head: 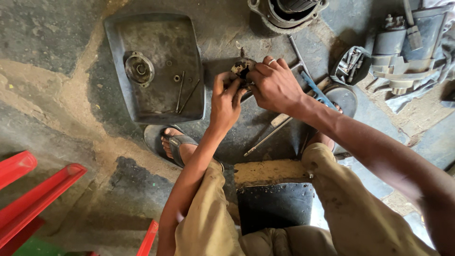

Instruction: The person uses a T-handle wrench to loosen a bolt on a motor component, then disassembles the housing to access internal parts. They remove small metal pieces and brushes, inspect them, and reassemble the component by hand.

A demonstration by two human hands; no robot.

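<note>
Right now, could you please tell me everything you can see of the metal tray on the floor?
The metal tray is a shallow, rounded-corner rectangle of dull grey, grimy sheet metal, lying flat on the stained floor, left of both hands, touching neither. Inside it rest a round metal cap, a small washer and two long thin bolts. A sandalled foot sits just below its lower edge.

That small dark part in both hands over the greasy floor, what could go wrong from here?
The small dark part is pinched by the left hand and right hand over bare floor, not above the metal tray; dropped bits could scatter. Loose rods in the tray might roll. The screwdriver lies near a sandalled foot.
</note>
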